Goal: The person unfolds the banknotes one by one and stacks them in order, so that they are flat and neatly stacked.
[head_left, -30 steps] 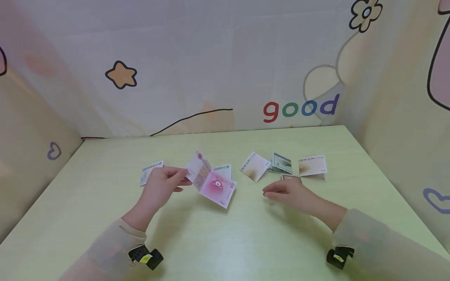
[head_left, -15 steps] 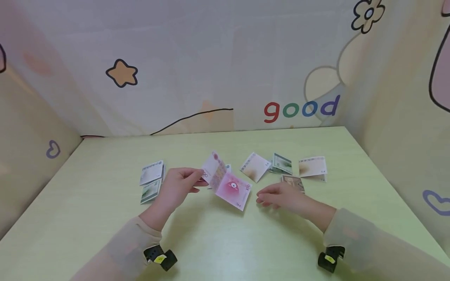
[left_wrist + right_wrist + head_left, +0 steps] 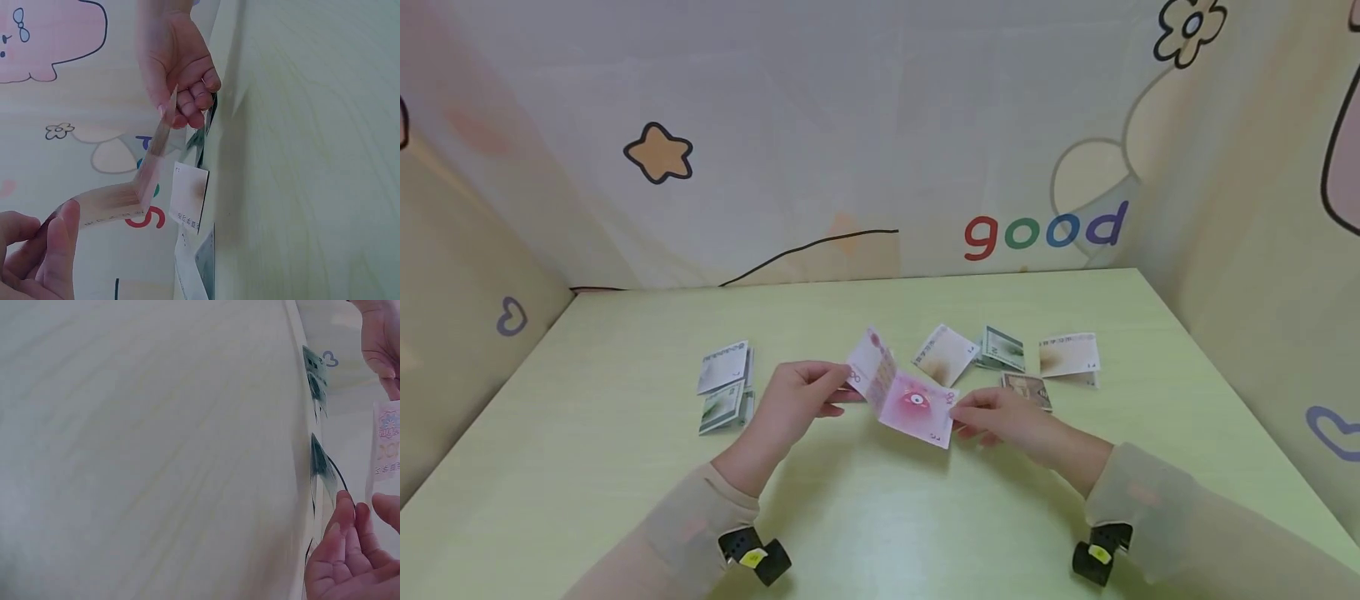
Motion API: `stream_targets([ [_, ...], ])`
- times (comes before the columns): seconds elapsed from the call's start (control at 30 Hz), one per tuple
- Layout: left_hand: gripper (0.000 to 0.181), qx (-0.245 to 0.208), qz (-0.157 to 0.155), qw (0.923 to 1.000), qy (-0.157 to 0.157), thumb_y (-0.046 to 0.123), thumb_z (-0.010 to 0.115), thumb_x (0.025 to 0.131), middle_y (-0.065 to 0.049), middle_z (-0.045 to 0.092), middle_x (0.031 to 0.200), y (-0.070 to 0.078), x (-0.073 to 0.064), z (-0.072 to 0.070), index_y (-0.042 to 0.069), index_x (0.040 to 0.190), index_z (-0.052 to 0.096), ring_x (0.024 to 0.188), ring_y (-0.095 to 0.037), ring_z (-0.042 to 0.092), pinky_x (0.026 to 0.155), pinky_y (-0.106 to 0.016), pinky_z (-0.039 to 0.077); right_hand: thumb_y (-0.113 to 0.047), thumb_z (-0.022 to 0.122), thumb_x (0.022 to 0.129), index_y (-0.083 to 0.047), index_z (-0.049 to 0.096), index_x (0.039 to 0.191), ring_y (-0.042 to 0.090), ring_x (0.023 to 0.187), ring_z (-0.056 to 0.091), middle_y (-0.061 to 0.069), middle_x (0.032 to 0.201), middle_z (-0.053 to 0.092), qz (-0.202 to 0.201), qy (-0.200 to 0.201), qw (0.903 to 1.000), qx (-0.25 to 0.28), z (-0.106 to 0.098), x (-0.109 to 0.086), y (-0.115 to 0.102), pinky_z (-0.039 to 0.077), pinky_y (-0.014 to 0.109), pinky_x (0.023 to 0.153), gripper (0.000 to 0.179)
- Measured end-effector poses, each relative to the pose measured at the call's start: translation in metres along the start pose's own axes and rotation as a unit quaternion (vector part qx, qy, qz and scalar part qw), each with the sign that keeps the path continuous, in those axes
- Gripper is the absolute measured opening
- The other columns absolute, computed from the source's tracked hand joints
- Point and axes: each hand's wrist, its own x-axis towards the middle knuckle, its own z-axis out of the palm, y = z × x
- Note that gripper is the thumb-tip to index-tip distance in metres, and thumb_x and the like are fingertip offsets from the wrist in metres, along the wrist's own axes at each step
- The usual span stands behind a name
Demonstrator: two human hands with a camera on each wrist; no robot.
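A pink banknote, creased across its middle, hangs above the table between both hands. My left hand pinches its left end between thumb and fingers. At the other end, the thumb and forefinger of my right hand take the right edge, with the other fingers loosely bent below. In the left wrist view the banknote bends in a V from one hand to the other. In the right wrist view part of the banknote shows above the right thumb.
Folded banknotes lie behind the hands: a pale one and a green one at left. Towards the right are a pale brown one, a green one, a brown one and another pale one. Patterned cloth walls the back.
My left hand has carried the pink banknote to the right, uncovering the folded notes at left. My right hand has moved slightly left and taken the note's right edge.
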Motion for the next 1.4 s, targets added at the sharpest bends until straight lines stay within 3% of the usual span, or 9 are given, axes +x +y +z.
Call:
stream_targets([
  [0.13,0.021,-0.006,-0.002,0.9999,-0.011,0.018,0.057,0.081,-0.007,0.062,0.090,-0.005,0.002,0.002,0.005,0.098,0.062,0.077,-0.019,0.061,0.063,-0.031,0.048,-0.031,0.061,0.076,-0.006,0.060,0.093,0.017,0.079,0.056,0.004,0.086,0.060,0.013,0.031,0.9994,0.004,-0.004,0.001,0.002,0.046,0.030,0.068,0.030],
  [0.27,0.025,0.016,0.000,0.9998,-0.009,0.013,0.059,0.079,-0.007,0.062,0.086,-0.011,0.004,0.001,0.006,0.103,0.057,0.078,-0.023,0.060,0.061,-0.032,0.048,-0.032,0.062,0.075,-0.005,0.058,0.094,0.018,0.078,0.056,0.005,0.086,0.061,0.007,0.041,0.9991,0.003,-0.012,0.000,0.003,0.046,0.029,0.068,0.033],
  [0.43,0.024,0.066,-0.036,0.9971,-0.008,0.017,0.058,0.080,-0.006,0.063,0.083,-0.019,0.006,0.001,0.006,0.101,0.056,0.073,-0.021,0.060,0.058,-0.030,0.047,-0.027,0.062,0.077,-0.003,0.055,0.098,0.018,0.076,0.056,0.006,0.083,0.061,-0.013,0.036,0.9993,0.003,-0.019,-0.003,0.003,0.045,0.030,0.068,0.033],
  [0.63,0.020,0.095,-0.062,0.9926,-0.043,0.023,0.058,0.081,-0.005,0.063,0.076,-0.027,0.008,0.002,0.005,0.090,0.060,0.068,-0.016,0.060,0.058,-0.029,0.045,-0.025,0.061,0.078,-0.002,0.056,0.099,0.017,0.075,0.054,0.004,0.083,0.060,-0.020,0.043,0.9987,-0.019,-0.024,-0.008,0.002,0.045,0.030,0.068,0.032],
  [0.93,0.019,0.165,-0.057,0.9770,-0.123,0.023,0.059,0.079,-0.004,0.062,0.069,-0.035,-0.001,0.003,0.005,0.082,0.061,0.063,-0.016,0.059,0.054,-0.028,0.044,-0.020,0.066,0.073,-0.005,0.057,0.094,0.015,0.067,0.054,0.003,0.072,0.060,-0.047,0.050,0.9924,-0.102,-0.029,-0.012,0.011,0.043,0.027,0.061,0.027],
  [1.23,0.016,0.201,-0.051,0.9629,-0.173,0.021,0.059,0.079,-0.003,0.061,0.064,-0.041,-0.004,0.009,0.006,0.074,0.060,0.059,-0.015,0.058,0.052,-0.027,0.044,-0.015,0.067,0.071,-0.007,0.047,0.115,0.014,0.062,0.050,-0.001,0.071,0.056,-0.080,0.039,0.9799,-0.178,-0.028,-0.016,0.015,0.041,0.028,0.058,0.049],
  [1.4,0.016,0.224,-0.045,0.9512,-0.207,0.019,0.059,0.079,-0.003,0.060,0.060,-0.044,-0.004,0.014,0.007,0.069,0.060,0.056,-0.014,0.058,0.047,-0.025,0.042,-0.012,0.065,0.074,-0.012,0.054,0.104,0.013,0.059,0.047,-0.003,0.066,0.054,-0.103,0.018,0.9659,-0.237,-0.027,-0.018,0.017,0.041,0.027,0.054,0.032],
])
